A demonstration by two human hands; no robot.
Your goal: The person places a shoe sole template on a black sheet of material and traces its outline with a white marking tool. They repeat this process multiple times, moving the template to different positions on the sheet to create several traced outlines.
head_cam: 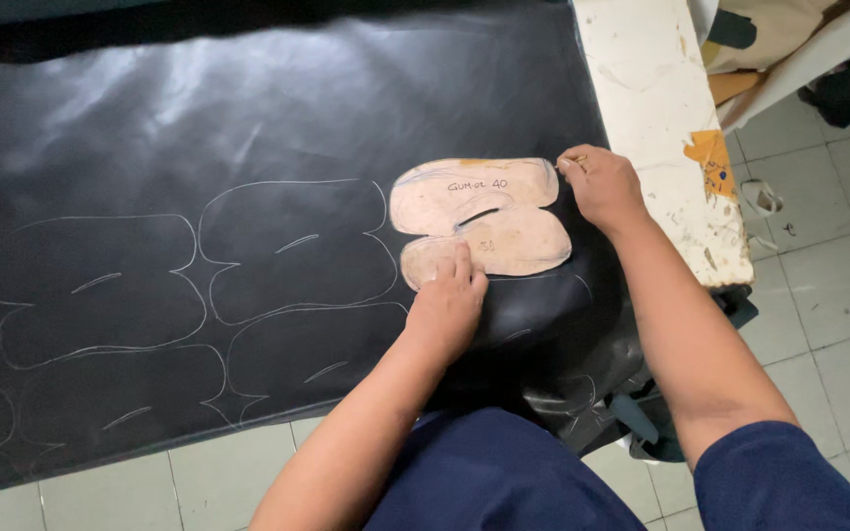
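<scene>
The tan pattern template (479, 216), a flat two-lobed card shape with a slit between the lobes, lies on the black sheet of leather (277, 118) spread over the table (656, 108), near its right end where the sheet sags over the edge. The left hand (445, 310) presses fingertips down on the template's lower lobe, its grip flat and holding nothing, while the right hand (602, 187) sits at the template's upper right edge, its grip pinched on a thin marking tool (576, 158). To the left, traced outlines (292, 246) of the same shape cover the leather.
</scene>
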